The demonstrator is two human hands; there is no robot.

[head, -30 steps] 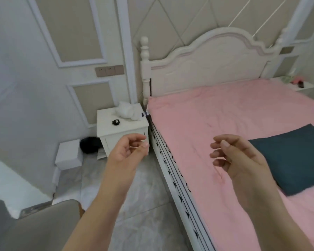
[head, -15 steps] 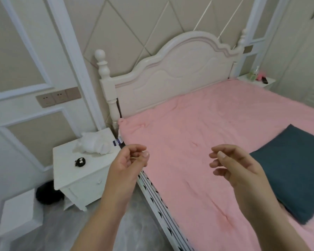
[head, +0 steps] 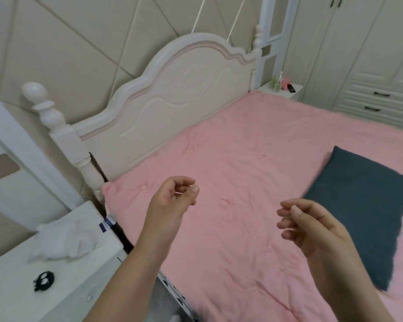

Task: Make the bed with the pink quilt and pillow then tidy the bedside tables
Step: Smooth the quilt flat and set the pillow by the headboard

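Both hands (head: 170,201) (head: 312,226) loosely curled, empty, above pink quilt (head: 254,159).

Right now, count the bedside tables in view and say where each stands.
2. The near bedside table stands at lower left, beside the bed's corner post, holding a white cloth. The far bedside table stands past the headboard, by the wardrobe. Others may lie outside the frame.

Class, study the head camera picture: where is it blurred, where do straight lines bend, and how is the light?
Head view: wide-angle bending curves the wardrobe and wall panels; white cloth on the near bedside table looks smeared; light is soft and even, with no glare on the pink quilt.
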